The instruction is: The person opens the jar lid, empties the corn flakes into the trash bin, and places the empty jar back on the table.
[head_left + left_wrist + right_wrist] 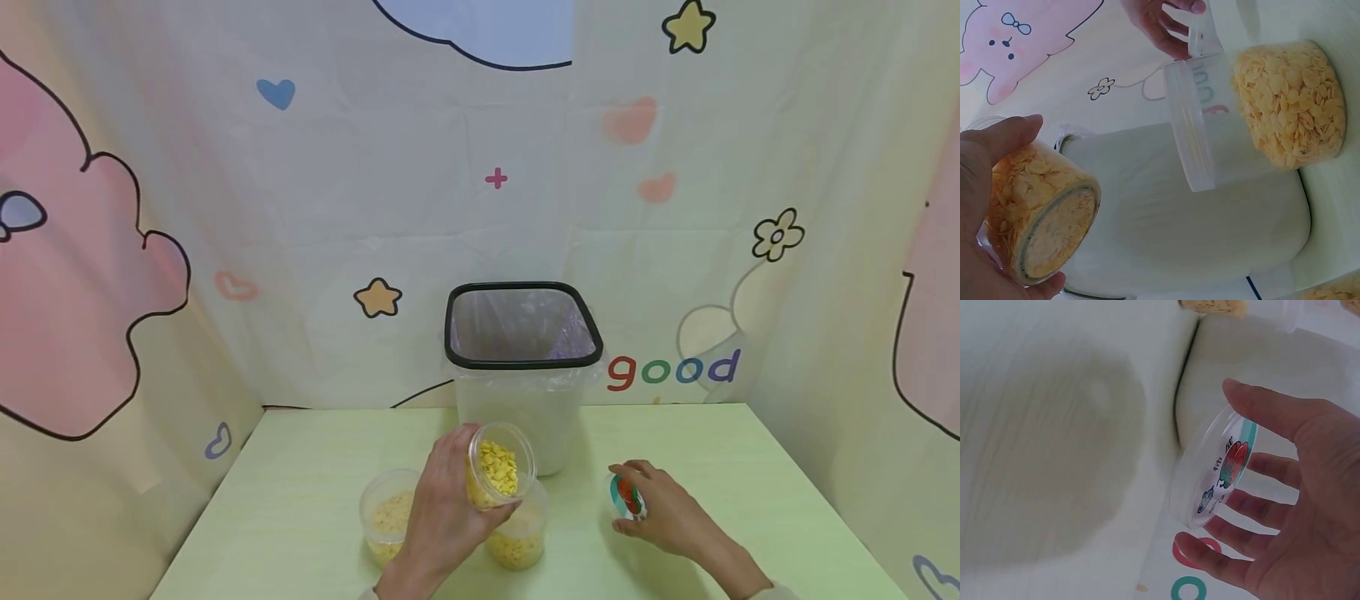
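My left hand (446, 500) grips a clear plastic jar (1041, 206) of yellow flakes, tilted with its open mouth facing up and toward me in the head view. The jar is held above a second clear jar (517, 537) with flakes, which stands on the table. A third jar (386, 508) with flakes stands to the left, partly hidden by the left forearm. My right hand (660, 508) holds a clear round lid (1210, 472) by its rim, thumb on one side and fingers on the other. A printed label with a strawberry-like picture covers the lid's top.
Behind the jars stands a pale bin (517, 408) with a black rim and a clear plastic liner. The light green table (300, 483) runs back to a printed curtain (337, 183), which hangs behind and at both sides.
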A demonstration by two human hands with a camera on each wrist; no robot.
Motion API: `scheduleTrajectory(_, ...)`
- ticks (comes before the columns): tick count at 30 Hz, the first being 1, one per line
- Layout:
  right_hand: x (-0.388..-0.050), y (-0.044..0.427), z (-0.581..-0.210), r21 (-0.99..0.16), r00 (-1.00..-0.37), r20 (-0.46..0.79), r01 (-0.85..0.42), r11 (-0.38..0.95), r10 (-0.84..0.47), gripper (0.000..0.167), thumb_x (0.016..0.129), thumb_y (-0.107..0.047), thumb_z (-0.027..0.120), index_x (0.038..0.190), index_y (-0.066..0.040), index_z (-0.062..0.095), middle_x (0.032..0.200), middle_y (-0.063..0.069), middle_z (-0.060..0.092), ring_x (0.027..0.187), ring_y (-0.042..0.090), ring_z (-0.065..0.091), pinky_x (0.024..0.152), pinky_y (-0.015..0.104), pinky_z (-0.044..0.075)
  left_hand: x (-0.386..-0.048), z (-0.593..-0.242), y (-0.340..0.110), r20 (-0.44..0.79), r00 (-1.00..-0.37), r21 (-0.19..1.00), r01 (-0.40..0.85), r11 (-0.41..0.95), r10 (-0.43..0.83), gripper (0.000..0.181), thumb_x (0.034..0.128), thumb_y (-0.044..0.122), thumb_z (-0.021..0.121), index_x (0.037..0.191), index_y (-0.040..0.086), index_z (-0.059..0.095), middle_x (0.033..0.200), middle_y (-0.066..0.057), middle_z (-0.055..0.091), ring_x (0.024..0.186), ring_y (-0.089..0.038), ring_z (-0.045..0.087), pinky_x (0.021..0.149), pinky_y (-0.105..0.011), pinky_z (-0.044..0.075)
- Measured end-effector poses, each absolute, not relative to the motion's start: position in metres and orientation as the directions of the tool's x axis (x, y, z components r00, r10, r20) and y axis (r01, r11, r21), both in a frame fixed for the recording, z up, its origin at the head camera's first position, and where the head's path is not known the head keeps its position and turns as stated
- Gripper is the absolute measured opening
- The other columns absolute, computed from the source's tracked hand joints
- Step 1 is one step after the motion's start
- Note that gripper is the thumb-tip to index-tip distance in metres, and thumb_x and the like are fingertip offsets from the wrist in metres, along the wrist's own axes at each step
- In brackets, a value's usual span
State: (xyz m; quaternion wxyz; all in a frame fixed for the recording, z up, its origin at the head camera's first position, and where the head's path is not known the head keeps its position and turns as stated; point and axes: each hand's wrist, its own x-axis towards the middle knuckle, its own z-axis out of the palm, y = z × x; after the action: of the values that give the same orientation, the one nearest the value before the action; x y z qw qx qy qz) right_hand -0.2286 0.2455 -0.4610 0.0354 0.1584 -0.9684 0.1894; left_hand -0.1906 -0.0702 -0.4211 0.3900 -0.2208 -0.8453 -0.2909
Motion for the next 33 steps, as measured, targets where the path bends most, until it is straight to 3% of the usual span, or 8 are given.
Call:
scheduleTrajectory(11, -0.229, 0.251, -0.485, -0.352, -0.959, 0.008, -0.269, 0.896, -0.285, 0.077, 0.067, -0.035, 0.089, 0.133, -0.012, 0.058, 0.134, 0.012, 0.056, 0.111, 0.034, 0.057, 0.078, 0.055, 0.056, -0.190, -0.421, -0.074, 0.791, -0.594, 0.315, 0.597, 0.737, 0.143, 0.103, 0.0504, 0.038, 0.097, 0.137, 0.011, 0.047, 0.128, -0.001, 0.057, 0.115, -0.016, 0.056, 0.095, -0.035, 0.053)
scheduleTrajectory(33, -0.232, 0.261, -0.500, -0.343, -0.963, -0.057, -0.230, 0.911, -0.265, 0.076, 0.067, -0.040, 0.088, 0.131, -0.010, 0.059, 0.131, 0.012, 0.057, 0.109, 0.031, 0.056, 0.080, 0.053, 0.055, -0.190, -0.424, -0.079, 0.796, -0.590, 0.305, 0.583, 0.753, 0.134, 0.105, 0.0489, 0.038, 0.097, 0.136, 0.010, 0.047, 0.127, -0.002, 0.057, 0.114, -0.017, 0.057, 0.094, -0.036, 0.054)
